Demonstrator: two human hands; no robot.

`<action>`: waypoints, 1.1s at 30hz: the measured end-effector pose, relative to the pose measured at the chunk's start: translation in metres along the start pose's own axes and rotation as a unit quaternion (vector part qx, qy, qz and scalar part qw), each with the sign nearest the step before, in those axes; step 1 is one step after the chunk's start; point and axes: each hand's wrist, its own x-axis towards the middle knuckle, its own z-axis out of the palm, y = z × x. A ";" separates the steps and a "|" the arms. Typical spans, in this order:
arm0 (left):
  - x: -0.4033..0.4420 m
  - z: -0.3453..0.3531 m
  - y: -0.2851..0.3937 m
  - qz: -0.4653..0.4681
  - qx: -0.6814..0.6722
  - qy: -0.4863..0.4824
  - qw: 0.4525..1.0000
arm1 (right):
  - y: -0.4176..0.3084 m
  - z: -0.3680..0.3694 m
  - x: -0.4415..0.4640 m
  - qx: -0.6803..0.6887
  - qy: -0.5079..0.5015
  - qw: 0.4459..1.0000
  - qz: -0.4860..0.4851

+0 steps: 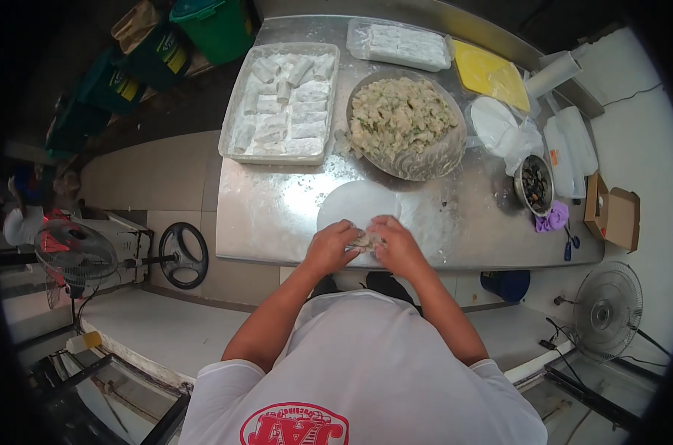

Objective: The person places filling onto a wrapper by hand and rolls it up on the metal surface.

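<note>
A thin, round white wrapper (pixel 357 202) lies flat near the front edge of the steel table (pixel 266 222). At its near edge sits a small lump of pale filling (pixel 363 239), partly hidden by fingers. My left hand (pixel 332 246) curls in from the left, fingertips pinching the near edge of the wrapper beside the filling. From the other side, my right hand (pixel 397 245) has its fingers bent over the right end of the filling. Beyond the wrapper stands a wide metal bowl (pixel 418 167) heaped with chopped pale filling flecked with green.
A floured tray (pixel 229 137) of white rolls stands back left, with another rolls container (pixel 360 48) behind. Rightward are a yellow board (pixel 492 70), stacked white wrappers (pixel 492 122), a small bowl (pixel 520 194), purple cloth (pixel 553 217), scissors (pixel 569 245) and an open carton (pixel 619 215).
</note>
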 end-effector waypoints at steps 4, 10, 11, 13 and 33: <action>-0.003 -0.004 0.006 -0.036 -0.051 0.023 0.998 | -0.006 -0.052 0.060 -0.099 0.106 0.986 -0.079; -0.004 -0.001 -0.002 -0.044 -0.081 0.068 0.993 | 0.019 -0.072 0.139 -0.334 0.037 0.942 0.005; -0.004 -0.002 -0.003 -0.049 -0.092 0.065 0.992 | 0.022 -0.074 0.143 -0.327 -0.043 0.943 0.039; -0.002 -0.002 -0.005 -0.056 -0.105 0.066 0.991 | 0.025 -0.078 0.147 -0.322 -0.129 0.935 0.068; -0.003 -0.008 -0.002 -0.061 -0.133 0.053 0.988 | 0.007 -0.125 0.126 -0.277 -0.239 0.928 0.069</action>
